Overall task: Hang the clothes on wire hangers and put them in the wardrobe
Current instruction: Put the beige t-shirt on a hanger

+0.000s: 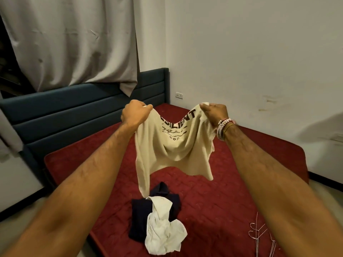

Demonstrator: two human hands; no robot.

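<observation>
**Figure.** Beige T-shirt [172, 145] held spread above the red bed [241, 173], its lower left corner hanging just over the clothes pile. Your left grip [136, 113] and right grip [214, 112] are each curled closed on one upper corner of the cloth, and the middle sags between them.

Hazards, as judged:
- The wire hangers [259, 232] lie at the near right, apart from both grips, so reaching them means freeing one corner.
- The shirt may then drop onto the dark garment [139, 216] and white garment [163, 232] below and tangle.
- The hangers lie bunched, so lifting one could drag its neighbours.

The wardrobe is out of view.
</observation>
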